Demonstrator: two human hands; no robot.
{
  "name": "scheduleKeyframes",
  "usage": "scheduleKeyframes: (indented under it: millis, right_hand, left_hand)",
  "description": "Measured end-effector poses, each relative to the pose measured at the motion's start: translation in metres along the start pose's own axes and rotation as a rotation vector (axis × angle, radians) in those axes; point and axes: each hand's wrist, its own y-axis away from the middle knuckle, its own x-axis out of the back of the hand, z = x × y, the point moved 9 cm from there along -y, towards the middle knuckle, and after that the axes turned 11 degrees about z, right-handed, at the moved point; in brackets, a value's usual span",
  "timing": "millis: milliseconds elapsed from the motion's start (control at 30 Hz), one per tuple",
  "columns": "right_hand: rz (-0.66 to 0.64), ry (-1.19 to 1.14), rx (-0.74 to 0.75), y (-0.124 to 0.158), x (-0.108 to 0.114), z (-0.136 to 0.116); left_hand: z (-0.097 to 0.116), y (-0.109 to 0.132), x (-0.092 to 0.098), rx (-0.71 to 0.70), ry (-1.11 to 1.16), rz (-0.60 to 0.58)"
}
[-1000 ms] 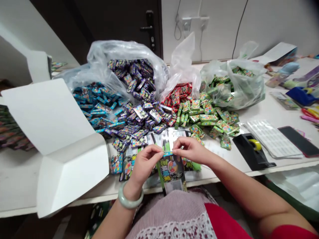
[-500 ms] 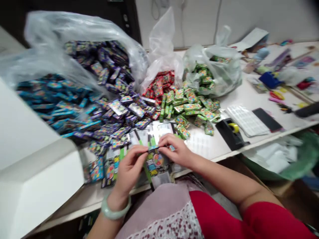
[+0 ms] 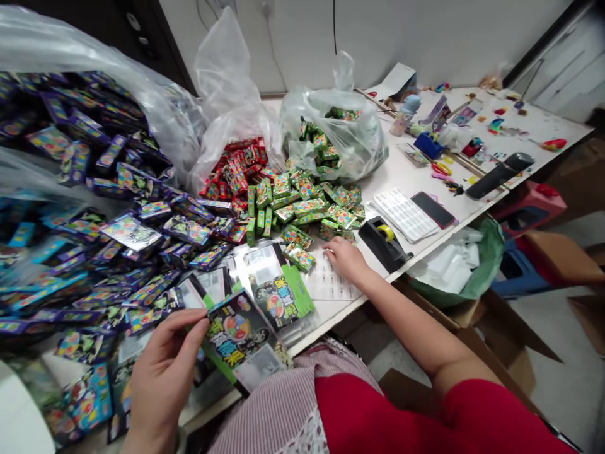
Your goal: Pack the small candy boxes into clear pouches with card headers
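Observation:
My left hand [image 3: 165, 372] pinches the top corner of a flat plastic packet [image 3: 241, 334] printed in black and green, with yellow lettering and a clear window. Another such packet [image 3: 278, 296] lies flat beside it on the table, overlapping more clear packets. My right hand [image 3: 347, 260] is down at a white sheet of small labels [image 3: 326, 280], fingers bent and close together at its upper part. Whether a label is between those fingertips is too small to make out. Small green boxes [image 3: 307, 208] lie just beyond the right hand.
Piles of purple boxes [image 3: 184, 230], blue boxes [image 3: 47, 287] and red boxes [image 3: 239, 167] spill from clear bags. At right are a tape dispenser [image 3: 385, 243], more label sheets [image 3: 404, 214], a phone [image 3: 432, 209] and a dark cylinder [image 3: 501, 176]. A green-lined bin [image 3: 491, 252] stands below the edge.
My right hand has let go of the packet and moved right to the label sheet. The left hand keeps hold of the packet. The view has swung to the right.

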Motion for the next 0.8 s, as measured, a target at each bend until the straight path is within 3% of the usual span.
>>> scheduleKeyframes:
  millis: [267, 467, 533, 633, 733, 800]
  right_hand:
    - [0.024, -0.034, -0.100, 0.003, -0.017, 0.015]
    - [0.003, -0.255, -0.163, 0.009, 0.005, 0.030]
    - [-0.069, -0.432, -0.104, 0.012, 0.017, 0.001]
    - [-0.284, -0.772, 0.177, 0.021, 0.037, -0.090]
    - [-0.478, -0.745, 0.453, 0.033, 0.044, -0.178]
    - [-0.574, -0.611, 0.526, 0.035, 0.034, -0.213]
  left_hand:
    - [0.008, 0.001, -0.007, -0.022, 0.006, -0.031]
    - [0.008, 0.003, -0.013, -0.042, 0.050, -0.082]
    - [0.015, 0.004, -0.019, -0.076, 0.087, -0.108]
    - [0.030, 0.007, -0.027, -0.118, 0.138, -0.128]
    - [0.039, 0.010, -0.031, -0.132, 0.200, -0.159]
    - [0.042, 0.011, -0.030, -0.121, 0.226, -0.172]
